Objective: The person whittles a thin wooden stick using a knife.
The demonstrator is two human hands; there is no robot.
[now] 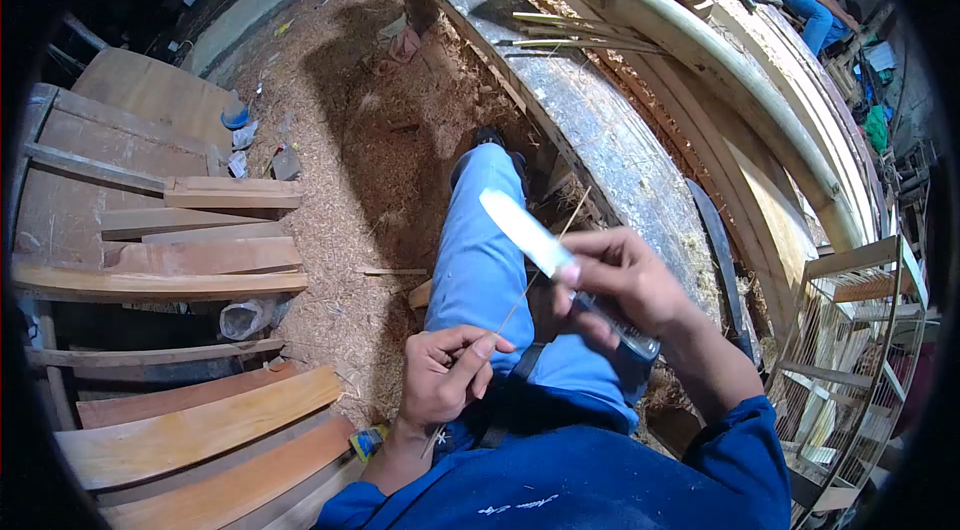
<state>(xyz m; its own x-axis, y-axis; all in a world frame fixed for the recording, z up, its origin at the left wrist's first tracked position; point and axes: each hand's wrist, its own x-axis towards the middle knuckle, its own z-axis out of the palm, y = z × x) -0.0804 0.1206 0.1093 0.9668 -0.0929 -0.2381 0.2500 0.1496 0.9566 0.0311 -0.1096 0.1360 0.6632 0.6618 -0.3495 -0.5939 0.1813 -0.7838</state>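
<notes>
My left hand is closed in a pinch around a thin bamboo stick, which slants up and right across my lap. In my right hand is a knife, gripped by its handle, its broad bright blade pointing up and left. Motion smears the blade a little. The stick's upper part passes close by the blade and right thumb; whether they touch I cannot tell. Several more thin strips lie on the worn wooden bench ahead of me.
A thick bamboo pole rests over planks beyond the bench. Wooden boards are stacked at the left, and shavings cover the floor. A wire-barred wooden cage stands at the right. Another person sits at the far right.
</notes>
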